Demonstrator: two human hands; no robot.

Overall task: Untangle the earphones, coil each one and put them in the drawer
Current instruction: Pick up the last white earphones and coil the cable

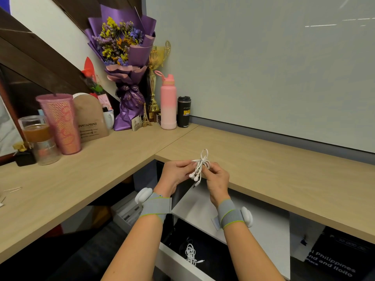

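A white earphone [201,166] is bunched into a coil with a loop sticking up and two earbuds hanging below. My left hand [176,175] pinches it from the left and my right hand [217,180] pinches it from the right, just over the front edge of the wooden desk [274,165]. Below my arms an open white drawer [178,264] holds another coiled white earphone [190,254] on its dark floor.
The L-shaped desk's back corner carries a purple bouquet [123,63], a gold trophy [156,82], a pink bottle [168,102], a black tumbler [184,111], a pink cup [60,122] and a glass jar [39,138]. A black bag [336,254] sits under the desk at right.
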